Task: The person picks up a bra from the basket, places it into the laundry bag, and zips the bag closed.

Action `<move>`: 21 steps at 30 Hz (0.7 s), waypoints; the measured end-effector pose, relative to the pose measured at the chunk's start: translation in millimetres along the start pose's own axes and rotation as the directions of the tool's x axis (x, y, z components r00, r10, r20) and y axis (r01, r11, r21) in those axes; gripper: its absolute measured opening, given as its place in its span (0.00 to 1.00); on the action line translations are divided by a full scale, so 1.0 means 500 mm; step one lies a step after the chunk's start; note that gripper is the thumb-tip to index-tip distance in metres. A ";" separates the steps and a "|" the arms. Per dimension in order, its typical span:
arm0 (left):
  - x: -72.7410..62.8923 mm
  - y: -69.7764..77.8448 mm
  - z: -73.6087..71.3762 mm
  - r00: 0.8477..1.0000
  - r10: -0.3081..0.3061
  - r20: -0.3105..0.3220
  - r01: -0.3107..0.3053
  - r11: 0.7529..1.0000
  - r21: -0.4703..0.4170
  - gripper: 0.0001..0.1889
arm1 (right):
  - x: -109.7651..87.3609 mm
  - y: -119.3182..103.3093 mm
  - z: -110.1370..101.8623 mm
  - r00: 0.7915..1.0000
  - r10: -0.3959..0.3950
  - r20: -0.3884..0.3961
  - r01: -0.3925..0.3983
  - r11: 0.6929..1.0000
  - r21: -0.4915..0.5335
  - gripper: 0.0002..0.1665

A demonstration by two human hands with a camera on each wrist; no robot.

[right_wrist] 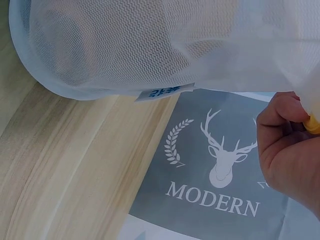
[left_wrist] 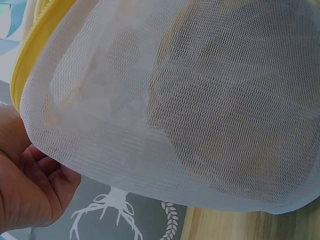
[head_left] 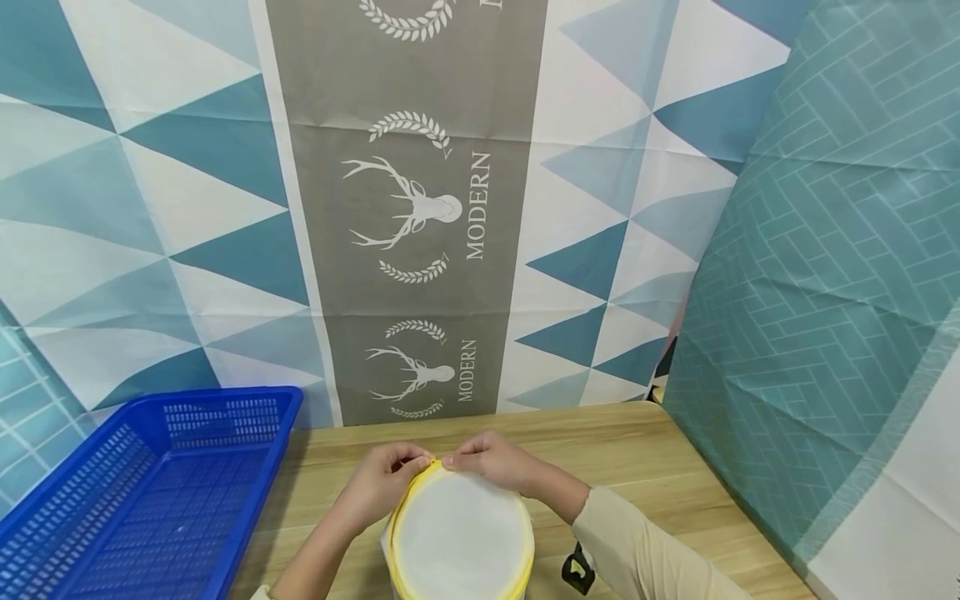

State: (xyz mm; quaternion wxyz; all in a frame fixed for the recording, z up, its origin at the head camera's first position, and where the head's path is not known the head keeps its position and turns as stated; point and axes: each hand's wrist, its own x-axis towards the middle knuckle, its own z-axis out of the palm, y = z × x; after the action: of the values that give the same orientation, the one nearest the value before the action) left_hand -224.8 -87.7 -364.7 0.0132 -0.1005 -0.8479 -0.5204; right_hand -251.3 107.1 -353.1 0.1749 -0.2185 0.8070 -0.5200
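Observation:
A white mesh laundry bag (head_left: pixel 461 537) with a round top and yellow trim stands upright on the table. My left hand (head_left: pixel 378 482) pinches the yellow edging (head_left: pixel 431 463) at the far side of the top between thumb and fingers. Close beside it, my right hand (head_left: pixel 498 462) pinches the same rim a little to the right. In the left wrist view the bag's mesh side (left_wrist: pixel 125 125) shows a darker shape through it, too veiled to name. A small label (right_wrist: pixel 165 92) hangs from the bag's lower seam in the right wrist view.
A blue perforated plastic basket (head_left: pixel 258 467) stands at the left on the wooden table (head_left: pixel 637 450). Patterned cloth (head_left: pixel 420 275) with deer heads hangs behind, and a green cloth (head_left: pixel 840 275) hangs at the right. A small black object (head_left: pixel 577 573) is by the right sleeve.

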 end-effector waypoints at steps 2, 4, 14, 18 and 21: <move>-0.001 0.001 0.001 1.000 -0.001 -0.004 0.001 1.000 0.003 0.07 | -0.001 0.000 0.000 1.000 0.000 -0.003 0.000 1.000 -0.001 0.17; -0.001 0.001 0.002 1.000 -0.001 -0.005 0.001 1.000 0.005 0.07 | -0.003 0.000 0.001 1.000 -0.001 -0.008 0.001 1.000 -0.003 0.17; -0.001 -0.003 0.003 1.000 0.023 0.008 -0.023 1.000 -0.006 0.07 | -0.007 -0.002 0.002 1.000 0.005 -0.017 -0.005 1.000 -0.008 0.17; 0.000 -0.003 0.002 1.000 0.024 0.006 -0.024 1.000 -0.003 0.07 | -0.006 0.002 0.001 1.000 0.001 -0.021 -0.001 1.000 -0.012 0.17; 0.000 -0.001 0.003 1.000 0.022 0.000 -0.022 1.000 0.003 0.07 | -0.006 0.004 0.000 1.000 0.001 -0.025 -0.002 1.000 -0.016 0.17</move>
State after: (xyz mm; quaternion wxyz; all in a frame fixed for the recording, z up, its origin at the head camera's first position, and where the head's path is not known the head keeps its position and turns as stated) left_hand -224.5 -86.6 -366.0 0.0189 -0.1098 -0.8475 -0.5190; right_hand -249.3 109.5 -354.8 0.1637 -0.2128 0.8133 -0.5163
